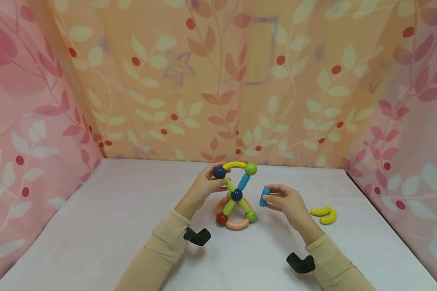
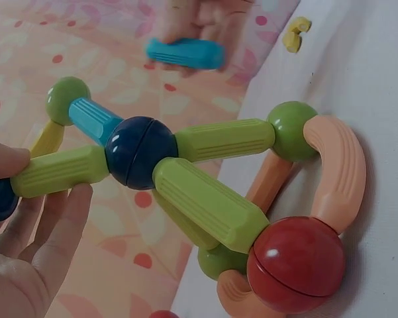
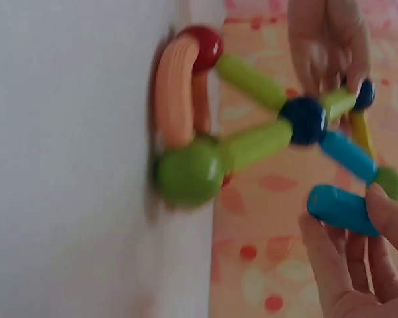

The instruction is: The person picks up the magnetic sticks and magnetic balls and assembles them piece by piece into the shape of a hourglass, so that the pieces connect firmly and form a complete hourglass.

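Note:
A ball-and-rod building toy structure [image 1: 236, 195] stands on the table, its ring of curved orange pieces [image 1: 237, 224] at the bottom. Green rods rise to a dark blue middle ball [image 2: 140, 152]. Above it, a green rod and a blue rod spread to a second dark blue ball [image 1: 219, 172] and a green ball [image 1: 251, 169], joined by a yellow curved piece [image 1: 234, 165]. My left hand [image 1: 205, 186] grips the upper green rod [image 2: 61, 171] beside that dark blue ball. My right hand [image 1: 287, 201] pinches a loose blue rod [image 3: 342, 209], apart from the structure.
Two yellow curved pieces [image 1: 327, 217] lie on the table [image 1: 94, 226] to the right of my right hand. Patterned cloth [image 1: 218, 81] stands behind the table and along both sides. Black wrist devices [image 1: 301, 263] sit at both sleeves.

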Action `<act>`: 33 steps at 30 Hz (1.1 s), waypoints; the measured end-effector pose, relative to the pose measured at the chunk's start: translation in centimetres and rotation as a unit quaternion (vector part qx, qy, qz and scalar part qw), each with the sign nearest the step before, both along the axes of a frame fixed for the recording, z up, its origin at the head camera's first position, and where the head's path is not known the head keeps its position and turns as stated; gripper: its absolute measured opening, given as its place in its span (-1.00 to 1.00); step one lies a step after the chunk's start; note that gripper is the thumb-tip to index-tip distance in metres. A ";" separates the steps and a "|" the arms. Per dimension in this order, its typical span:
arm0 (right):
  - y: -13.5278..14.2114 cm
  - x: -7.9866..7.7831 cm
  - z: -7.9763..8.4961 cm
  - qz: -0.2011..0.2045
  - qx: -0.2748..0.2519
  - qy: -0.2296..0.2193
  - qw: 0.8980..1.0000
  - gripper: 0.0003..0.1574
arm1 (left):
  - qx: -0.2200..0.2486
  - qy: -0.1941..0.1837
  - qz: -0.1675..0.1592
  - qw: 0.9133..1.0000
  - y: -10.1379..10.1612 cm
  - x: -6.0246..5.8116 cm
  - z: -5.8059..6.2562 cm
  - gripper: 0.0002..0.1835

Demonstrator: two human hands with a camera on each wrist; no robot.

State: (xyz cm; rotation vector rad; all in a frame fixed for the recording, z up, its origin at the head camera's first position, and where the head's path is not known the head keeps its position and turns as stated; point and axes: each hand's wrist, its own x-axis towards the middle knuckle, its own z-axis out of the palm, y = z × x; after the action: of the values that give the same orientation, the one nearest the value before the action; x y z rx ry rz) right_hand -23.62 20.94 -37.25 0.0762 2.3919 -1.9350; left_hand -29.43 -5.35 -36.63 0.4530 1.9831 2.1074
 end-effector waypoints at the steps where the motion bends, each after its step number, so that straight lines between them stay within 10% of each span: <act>1: -0.7 0.1 0.2 -0.008 -0.012 0.013 1.000 -0.41 | 0.001 0.001 -0.002 1.000 0.0 0.0 0.0 -0.33; 21: -6.6 0.4 0.2 -0.056 -0.033 0.160 0.985 -0.62 | 0.011 0.009 0.000 1.000 0.2 -0.1 -0.1 -0.37; 33: -6.6 0.6 0.2 -0.020 0.000 0.159 0.987 -0.60 | 0.010 0.011 -0.008 1.000 0.0 -0.2 -0.3 -0.37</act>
State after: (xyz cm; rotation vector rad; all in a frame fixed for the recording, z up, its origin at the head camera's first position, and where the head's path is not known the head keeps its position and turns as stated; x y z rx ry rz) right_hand -23.04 14.38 -37.08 -0.2011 2.5986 -2.1067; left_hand -29.66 -5.39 -36.89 0.4949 1.9645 2.1247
